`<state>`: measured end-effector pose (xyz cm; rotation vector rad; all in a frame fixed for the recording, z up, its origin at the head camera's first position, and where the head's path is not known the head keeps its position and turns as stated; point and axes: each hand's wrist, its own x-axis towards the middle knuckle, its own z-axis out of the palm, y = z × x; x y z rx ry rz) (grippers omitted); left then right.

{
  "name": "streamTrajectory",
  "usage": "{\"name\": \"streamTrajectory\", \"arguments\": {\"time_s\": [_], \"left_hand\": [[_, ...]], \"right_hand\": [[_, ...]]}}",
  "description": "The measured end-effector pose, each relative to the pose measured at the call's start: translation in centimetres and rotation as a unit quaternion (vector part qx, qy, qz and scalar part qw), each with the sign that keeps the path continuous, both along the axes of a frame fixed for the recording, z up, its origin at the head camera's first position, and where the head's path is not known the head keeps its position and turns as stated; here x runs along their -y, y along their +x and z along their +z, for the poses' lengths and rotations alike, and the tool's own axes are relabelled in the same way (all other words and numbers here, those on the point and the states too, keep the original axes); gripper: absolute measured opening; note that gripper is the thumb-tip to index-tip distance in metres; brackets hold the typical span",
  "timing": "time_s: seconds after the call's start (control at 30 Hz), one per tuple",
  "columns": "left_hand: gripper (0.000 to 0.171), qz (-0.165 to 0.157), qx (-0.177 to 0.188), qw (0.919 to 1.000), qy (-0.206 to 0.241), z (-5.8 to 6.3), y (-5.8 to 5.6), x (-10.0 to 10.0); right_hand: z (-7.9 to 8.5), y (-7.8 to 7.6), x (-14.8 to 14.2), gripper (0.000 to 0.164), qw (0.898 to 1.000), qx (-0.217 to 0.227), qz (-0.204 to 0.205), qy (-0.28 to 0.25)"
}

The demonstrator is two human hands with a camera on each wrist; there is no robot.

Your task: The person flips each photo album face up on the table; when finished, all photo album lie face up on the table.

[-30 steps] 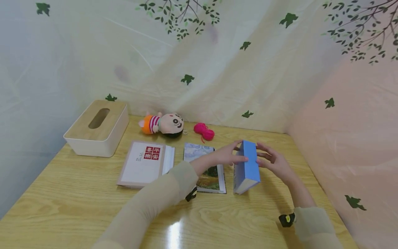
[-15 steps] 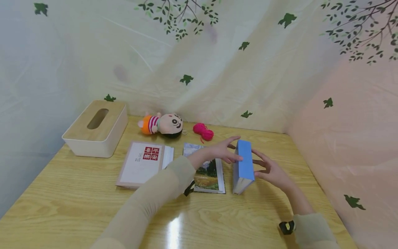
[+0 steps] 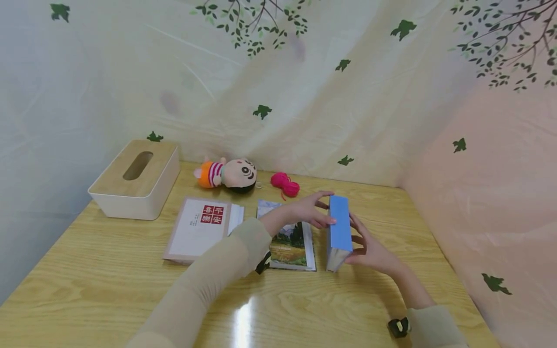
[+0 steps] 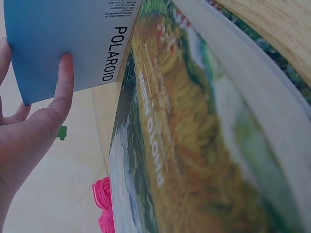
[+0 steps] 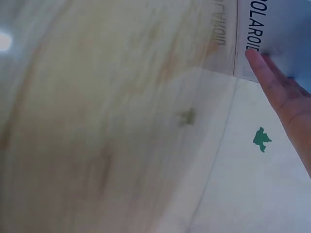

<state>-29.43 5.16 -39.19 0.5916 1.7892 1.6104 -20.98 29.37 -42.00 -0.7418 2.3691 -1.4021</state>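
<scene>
A blue photo album (image 3: 340,222) stands upright on the wooden table with its spine up; POLAROID is printed low on its covers. My left hand (image 3: 304,211) touches its left cover and top edge with extended fingertips, one finger pressing the cover in the left wrist view. On the other side, my right hand (image 3: 373,251) has nearly straight fingers against the right cover and its thumb by the near end. Just left of it lies a photo album with a painted landscape cover (image 3: 287,251), partly hidden under my left hand and wrist.
Further left lies a white book with red square characters (image 3: 197,232). A tissue box with a wooden lid (image 3: 113,179) stands at the back left. A doll (image 3: 230,174) and pink yarn (image 3: 285,184) lie by the back curtain.
The blue album has tipped leftward to stand more upright. My left hand has drawn slightly left with it, and my right hand has slid down and nearer along its right cover.
</scene>
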Motion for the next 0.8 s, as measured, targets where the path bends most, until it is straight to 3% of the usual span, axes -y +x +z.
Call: {"name": "streamTrajectory", "arguments": {"time_s": [0.57,0.8], "left_hand": [[0.081,0.009,0.042,0.9981,0.046,-0.2,0.1,0.7],[0.082,0.022,0.033,0.9972,0.063,-0.5,0.4,0.1]], "right_hand": [[0.5,-0.2,0.5,0.108,0.999,-0.037,-0.007,0.033],[1.1,-0.4,-0.1,0.111,0.996,-0.074,-0.006,0.044]]}}
